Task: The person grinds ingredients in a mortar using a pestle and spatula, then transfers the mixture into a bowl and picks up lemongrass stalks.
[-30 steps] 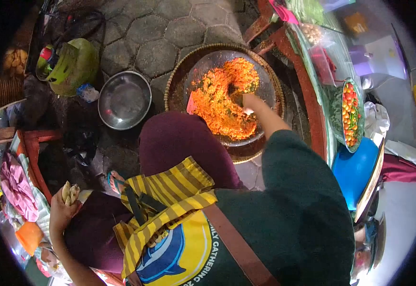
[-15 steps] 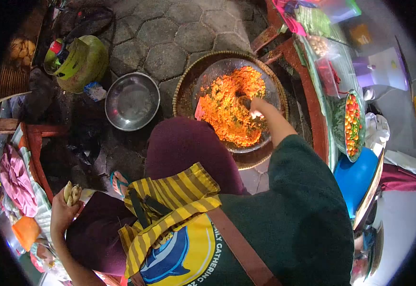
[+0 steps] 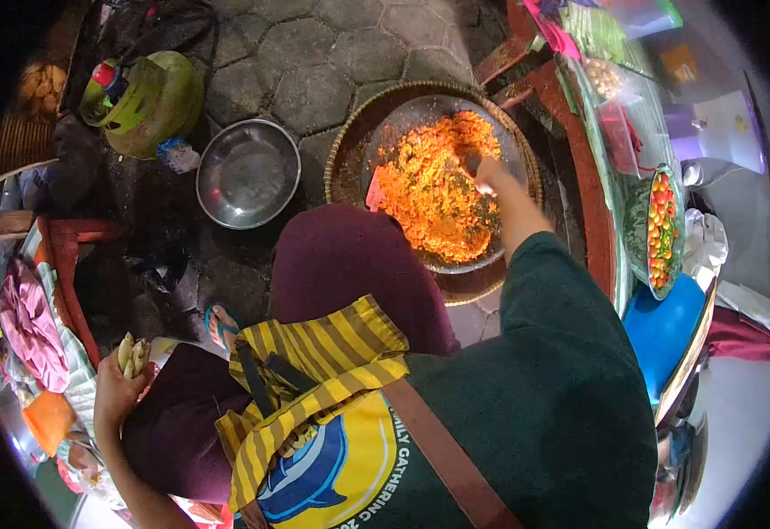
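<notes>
My right hand (image 3: 491, 179) is closed around a dark pestle (image 3: 471, 162), mostly hidden by the fingers and slightly blurred. It is over a coarse orange mash (image 3: 438, 198) spread across a wide, round grey mortar (image 3: 391, 123). Beneath the mortar sits a round woven tray (image 3: 343, 145). A small pinkish-red flat piece (image 3: 373, 192) rests at the mash's left edge. Out at the lower left, my left hand (image 3: 119, 392) grips a bundle of pale green stalks (image 3: 133, 354) beside my knee, their lower parts hidden in the palm.
A metal basin (image 3: 248, 175) stands on the paving left of the tray, near a green gas cylinder (image 3: 160, 106). Red wooden benches flank both sides. On the right are a bowl of red and green chillies (image 3: 661, 229), a blue tray (image 3: 663, 326) and plastic containers (image 3: 614, 137).
My right hand has shifted slightly up and to the right over the mash, with the pestle. My left hand stays in place with the stalks. The view has tilted a little.
</notes>
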A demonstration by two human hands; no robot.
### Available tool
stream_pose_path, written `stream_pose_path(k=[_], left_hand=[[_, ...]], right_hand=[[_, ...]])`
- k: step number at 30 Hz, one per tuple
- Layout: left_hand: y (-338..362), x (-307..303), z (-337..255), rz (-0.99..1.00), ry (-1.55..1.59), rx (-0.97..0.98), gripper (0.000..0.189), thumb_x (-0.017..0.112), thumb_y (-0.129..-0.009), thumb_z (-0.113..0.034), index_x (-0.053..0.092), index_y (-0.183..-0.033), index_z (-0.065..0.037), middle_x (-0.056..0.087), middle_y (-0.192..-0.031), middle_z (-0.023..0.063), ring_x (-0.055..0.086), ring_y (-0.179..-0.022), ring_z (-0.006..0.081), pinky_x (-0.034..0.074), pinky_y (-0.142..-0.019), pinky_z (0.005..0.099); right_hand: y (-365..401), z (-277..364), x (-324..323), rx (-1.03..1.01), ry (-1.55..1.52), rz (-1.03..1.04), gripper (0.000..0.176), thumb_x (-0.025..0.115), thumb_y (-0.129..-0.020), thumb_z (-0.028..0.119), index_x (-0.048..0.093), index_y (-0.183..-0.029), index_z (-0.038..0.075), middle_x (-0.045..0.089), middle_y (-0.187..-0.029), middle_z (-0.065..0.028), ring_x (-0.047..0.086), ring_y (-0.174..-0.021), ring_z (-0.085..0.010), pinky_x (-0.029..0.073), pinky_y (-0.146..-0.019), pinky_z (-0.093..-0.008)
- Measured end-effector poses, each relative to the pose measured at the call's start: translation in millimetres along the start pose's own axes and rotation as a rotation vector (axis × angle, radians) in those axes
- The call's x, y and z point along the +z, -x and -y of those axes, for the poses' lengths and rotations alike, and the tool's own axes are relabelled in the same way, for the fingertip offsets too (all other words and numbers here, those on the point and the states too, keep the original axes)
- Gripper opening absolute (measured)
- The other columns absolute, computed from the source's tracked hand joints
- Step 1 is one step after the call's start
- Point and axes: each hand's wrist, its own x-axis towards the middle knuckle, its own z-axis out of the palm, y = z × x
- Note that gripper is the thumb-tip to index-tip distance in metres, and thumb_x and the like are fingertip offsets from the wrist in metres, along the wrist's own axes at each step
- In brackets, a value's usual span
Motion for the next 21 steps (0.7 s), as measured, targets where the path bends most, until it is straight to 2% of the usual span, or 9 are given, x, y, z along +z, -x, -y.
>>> stream_pose_path(k=[1,2,3,5,8,11,13,18,21], left_hand=[[-3,-2,-5,0.029,0.076,-0.203,0.018,0.063,-0.071,-0.004,0.056,-0.086,0.003,0.057,-0.074,0.0048,0.051,-0.066,0.0117,0.043,-0.061,0.0271],[-2,-1,-3,0.026,0.071,-0.203,0.018,0.063,-0.071,-0.004,0.056,-0.086,0.003,0.057,-0.074,0.0048,0.051,-0.066,0.0117,0.043,-0.061,0.0271],[5,2,3,0.013,0.132,-0.211,0.017,0.062,-0.071,-0.005,0.056,-0.085,0.003,0.058,-0.074,0.0053,0.051,-0.066,0.0122,0.043,-0.062,0.0275],[7,2,12,0.025,0.167,-0.169,0.018,0.062,-0.072,-0.006,0.056,-0.086,0.003,0.059,-0.075,0.0069,0.052,-0.067,0.0132,0.044,-0.062,0.0285],[4,0,6,-0.014,-0.025,-0.176,0.019,0.062,-0.071,-0.006,0.055,-0.087,0.003,0.060,-0.075,0.0071,0.053,-0.067,0.0131,0.044,-0.063,0.0290],[-3,-1,-9,-0.001,0.090,-0.194,0.023,0.065,-0.069,-0.006,0.055,-0.088,0.003,0.059,-0.075,0.0074,0.053,-0.067,0.0143,0.044,-0.063,0.0299],[-2,0,3,0.023,0.030,-0.061,0.024,0.066,-0.069,-0.007,0.055,-0.087,0.003,0.059,-0.074,0.0095,0.053,-0.066,0.0155,0.044,-0.062,0.0309],[5,2,22,-0.049,0.033,-0.118,0.030,0.068,-0.067,-0.011,0.054,-0.089,0.004,0.059,-0.074,0.0107,0.054,-0.066,0.0177,0.044,-0.063,0.0318],[12,7,45,-0.032,0.109,-0.130,0.033,0.069,-0.066,-0.013,0.055,-0.091,0.004,0.059,-0.074,0.0137,0.055,-0.066,0.0197,0.045,-0.063,0.0333]], right_hand=[[-1,-2,19,0.080,-0.075,-0.114,0.021,0.068,-0.068,0.005,0.061,-0.085,-0.003,0.064,-0.087,-0.0175,0.064,-0.077,-0.0278,0.051,-0.061,-0.0397],[25,10,32,0.065,0.056,-0.212,0.020,0.065,-0.064,-0.001,0.057,-0.082,-0.006,0.063,-0.082,-0.0218,0.064,-0.076,-0.0301,0.051,-0.059,-0.0400],[44,19,49,0.053,0.120,-0.117,0.038,0.066,-0.061,0.000,0.056,-0.097,-0.005,0.061,-0.097,-0.0253,0.061,-0.095,-0.0341,0.052,-0.071,-0.0421],[56,14,84,-0.003,0.147,-0.085,0.044,0.065,-0.071,0.003,0.050,-0.111,-0.001,0.061,-0.104,-0.0203,0.060,-0.096,-0.0336,0.050,-0.075,-0.0432],[61,15,82,-0.012,0.070,-0.228,0.042,0.063,-0.069,0.005,0.049,-0.109,-0.002,0.061,-0.095,-0.0242,0.062,-0.089,-0.0353,0.051,-0.070,-0.0440],[-19,11,54,0.060,-0.003,-0.417,0.039,0.065,-0.070,0.007,0.052,-0.105,-0.003,0.063,-0.092,-0.0212,0.063,-0.085,-0.0328,0.051,-0.067,-0.0419],[-11,35,7,0.091,0.174,-0.013,0.025,0.063,-0.071,0.006,0.056,-0.093,-0.004,0.063,-0.088,-0.0197,0.064,-0.076,-0.0280,0.050,-0.060,-0.0389],[34,32,33,-0.108,0.028,0.258,0.020,0.059,-0.070,0.001,0.055,-0.088,-0.006,0.060,-0.078,-0.0170,0.058,-0.063,-0.0236,0.048,-0.050,-0.0361],[56,37,94,-0.181,-0.003,-0.150,0.037,0.061,-0.069,0.000,0.048,-0.103,-0.007,0.061,-0.086,-0.0209,0.062,-0.075,-0.0300,0.050,-0.061,-0.0394]])
